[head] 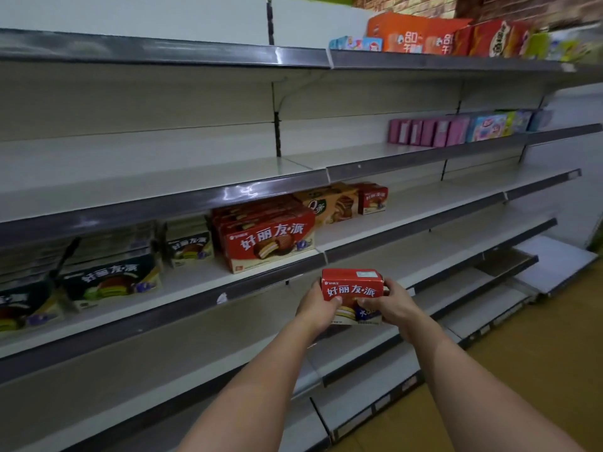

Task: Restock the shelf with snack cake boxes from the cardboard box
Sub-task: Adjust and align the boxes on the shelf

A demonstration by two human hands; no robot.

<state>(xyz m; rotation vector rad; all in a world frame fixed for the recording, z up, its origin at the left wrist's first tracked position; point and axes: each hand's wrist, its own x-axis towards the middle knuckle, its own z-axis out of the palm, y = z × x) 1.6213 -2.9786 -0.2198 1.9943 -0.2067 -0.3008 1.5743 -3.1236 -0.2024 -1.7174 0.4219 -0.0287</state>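
The small red snack cake box (351,295) was held upright, printed face to the camera, in front of and just below the shelf (375,236) edge. The left hand (318,305) gripped its left end, the right hand (386,305) its right, thumbs on the front. Bare shelf lay up and ahead, right of the large red boxes (267,238), probably the destination.
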